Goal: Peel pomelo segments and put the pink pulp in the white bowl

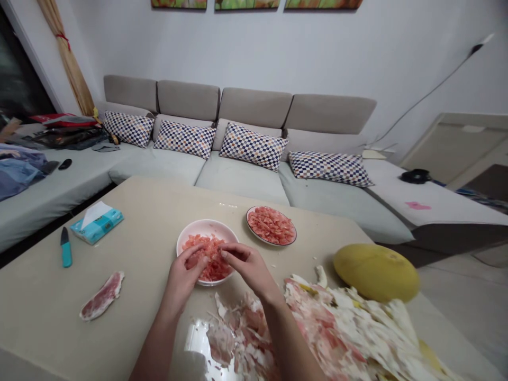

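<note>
Both my hands are over a white bowl [230, 234] that holds loose pink-red pomelo flesh [217, 271]. My left hand [183, 275] is closed at the bowl's left side, its thumb and fingers pinching some of the flesh. Opposite it, my right hand [251, 269] pinches at the same bit of flesh, fingertips close to the left ones. How big that piece is cannot be made out. Behind the bowl, to the right, a dark-rimmed plate [293, 239] carries a heap of peeled pomelo flesh [272, 225].
White and pink pomelo peel scraps [341, 328] spread over the table's near right. A whole yellow-green pomelo [377, 272] lies behind them. To the left are a teal-handled knife [66, 254], a tissue pack [99, 225] and a pomelo piece [103, 297]. A sofa [242, 177] stands beyond the table.
</note>
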The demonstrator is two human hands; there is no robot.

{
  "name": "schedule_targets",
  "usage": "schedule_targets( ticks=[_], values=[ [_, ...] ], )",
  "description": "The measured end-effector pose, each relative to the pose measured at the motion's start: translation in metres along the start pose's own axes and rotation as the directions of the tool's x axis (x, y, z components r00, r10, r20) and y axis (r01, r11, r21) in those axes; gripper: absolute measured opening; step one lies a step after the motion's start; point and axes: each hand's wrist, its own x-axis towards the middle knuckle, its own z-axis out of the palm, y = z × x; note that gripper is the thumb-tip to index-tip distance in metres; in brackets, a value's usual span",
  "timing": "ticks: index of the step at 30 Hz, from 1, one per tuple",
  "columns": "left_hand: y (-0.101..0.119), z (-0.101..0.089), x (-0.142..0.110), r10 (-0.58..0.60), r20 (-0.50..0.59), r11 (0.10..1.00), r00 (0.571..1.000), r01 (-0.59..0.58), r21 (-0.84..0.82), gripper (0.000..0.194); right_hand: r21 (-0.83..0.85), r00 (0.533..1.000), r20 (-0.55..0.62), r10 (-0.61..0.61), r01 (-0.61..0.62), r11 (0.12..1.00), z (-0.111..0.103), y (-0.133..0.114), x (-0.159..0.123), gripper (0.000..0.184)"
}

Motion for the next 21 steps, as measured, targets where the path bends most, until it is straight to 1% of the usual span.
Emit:
schedule_targets(
  ticks=[3,6,8,11,14,16,17,18,20,21],
  values=[
    [0.001,0.002,-0.001,0.022,0.078,0.999,0.997,-0.025,0.032,0.038,0.057,0.999,0.040,0.023,-0.026,0.998,0.003,0.001,-0.001,0.032],
    [-0.001,0.004,-0.002,0.035,0.121,0.995,0.992,-0.046,0.086,0.029,0.080,0.997,0.071,0.030,-0.035,0.996,0.006,0.002,-0.001,0.032],
    [-0.003,0.004,-0.001,0.048,0.101,0.990,0.994,-0.061,0.128,0.021,0.081,0.998,0.062,0.028,-0.033,0.996,0.006,0.002,-0.001,0.031],
    [-0.006,0.001,0.002,0.073,0.049,0.982,0.996,-0.081,0.169,0.017,0.030,1.000,0.000,-0.001,0.001,1.000,0.003,0.003,0.000,0.029],
    [-0.007,-0.003,0.005,0.154,-0.006,0.964,0.988,-0.149,0.221,0.014,-0.111,0.993,-0.061,-0.103,0.096,0.989,-0.004,0.005,0.002,0.024],
    [-0.007,-0.005,0.006,0.204,-0.030,0.952,0.979,-0.191,0.240,0.015,-0.216,0.979,-0.075,-0.190,0.170,0.962,-0.007,0.006,0.003,0.022],
    [-0.007,-0.005,0.005,0.193,-0.037,0.959,0.981,-0.180,0.217,0.018,-0.255,0.972,-0.074,-0.225,0.200,0.946,-0.008,0.005,0.003,0.022],
    [-0.007,-0.004,0.005,0.146,-0.041,0.978,0.988,-0.138,0.158,0.023,-0.283,0.966,-0.070,-0.251,0.222,0.933,-0.008,0.004,0.003,0.022],
    [-0.004,-0.003,0.003,-0.006,-0.018,0.998,1.000,0.005,-0.069,0.034,-0.304,0.960,-0.062,-0.272,0.242,0.922,-0.006,0.000,-0.001,0.021],
    [-0.003,-0.001,0.001,-0.086,0.022,0.974,0.996,0.088,-0.209,0.038,-0.300,0.960,-0.055,-0.274,0.246,0.922,-0.003,-0.003,-0.003,0.021]
  ],
)
